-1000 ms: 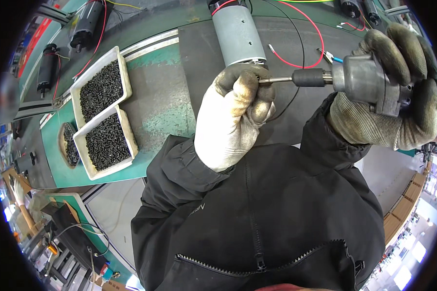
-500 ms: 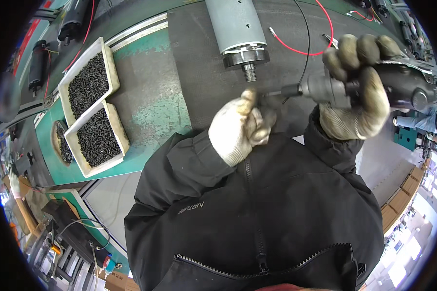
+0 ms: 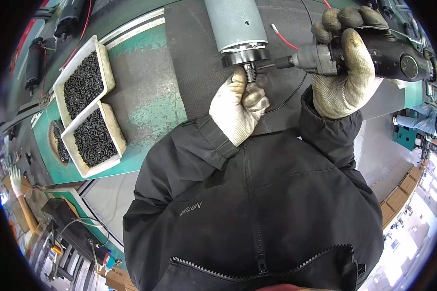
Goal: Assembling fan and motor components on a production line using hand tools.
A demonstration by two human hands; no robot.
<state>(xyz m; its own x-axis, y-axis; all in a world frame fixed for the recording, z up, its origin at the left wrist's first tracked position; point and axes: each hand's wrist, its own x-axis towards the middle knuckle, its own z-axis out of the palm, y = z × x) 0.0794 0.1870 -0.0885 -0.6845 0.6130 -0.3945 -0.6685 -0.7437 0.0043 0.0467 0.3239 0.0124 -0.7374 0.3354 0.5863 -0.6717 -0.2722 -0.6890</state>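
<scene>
Head view: right hand gloved, wrapped round driver, bit pointing left at motor's shaft; cannot tell if bit touches. Left hand gloved, fingers bunched narrow at shaft tip; cannot tell if anything is pinched. Motor, grey cylinder, lies on table, shaft end facing near edge. Two white bins of small black parts stand left of motor, lower one close to table's near edge.

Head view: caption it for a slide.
Left gloved hand at threaded shaft of grey cylinder; right gloved hand holding black-bodied power tool.
</scene>
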